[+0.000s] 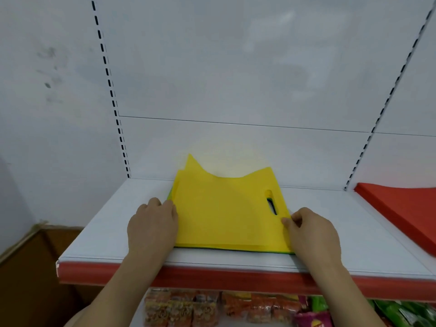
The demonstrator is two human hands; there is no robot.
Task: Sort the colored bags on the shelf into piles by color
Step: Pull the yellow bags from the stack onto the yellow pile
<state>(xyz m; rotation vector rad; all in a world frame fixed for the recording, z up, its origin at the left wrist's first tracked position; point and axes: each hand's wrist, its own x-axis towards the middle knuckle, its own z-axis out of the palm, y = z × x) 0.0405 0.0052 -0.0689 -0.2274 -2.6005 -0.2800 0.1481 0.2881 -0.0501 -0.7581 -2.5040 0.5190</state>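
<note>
A stack of flat bags lies in the middle of the white shelf (99,230). Its top bag is yellow (224,213), with a cut-out handle slot near its right side and its far edge curling up against the back panel. Green edges (169,194) of lower bags show at the left and along the front. My left hand (153,223) rests on the stack's left edge with its fingers curled over it. My right hand (313,230) pinches the yellow bag's right edge between thumb and fingers. A pile of red bags (405,208) lies on the shelf at the right.
The shelf has a red front strip (212,279) and a white back panel with slotted uprights (111,90). Bare shelf surface lies on both sides of the stack. On the shelf below are several snack packets (188,308). A brown floor corner shows at the lower left.
</note>
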